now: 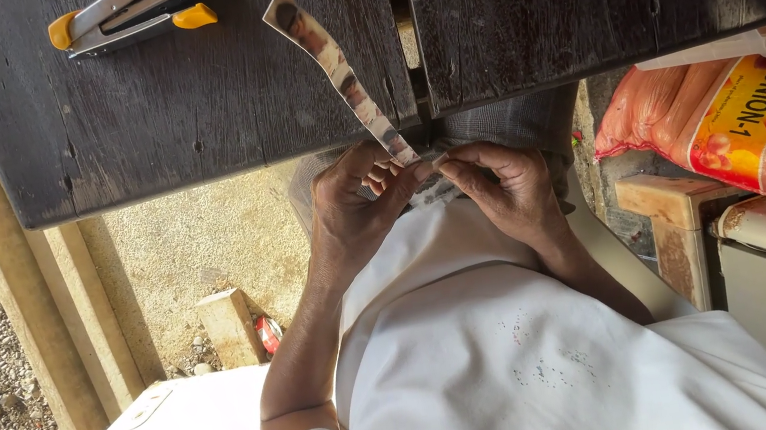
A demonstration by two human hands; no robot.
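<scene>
Head view, nearest me: white cloth over the lap. Just beyond, my left hand (353,204) and right hand (500,182) meet fingertip to fingertip, both pinching the low end of a printed paper strip (336,68) that slants toward eleven o'clock over the dark wooden table (187,123). Farther, at eleven, lies a yellow-tipped stapler (125,13); at three, an orange mesh sack (744,126).

Bare dark tabletop (184,103) beyond the hands (430,193), stapler (125,13) far off, possibly clutter at the far edge.
</scene>
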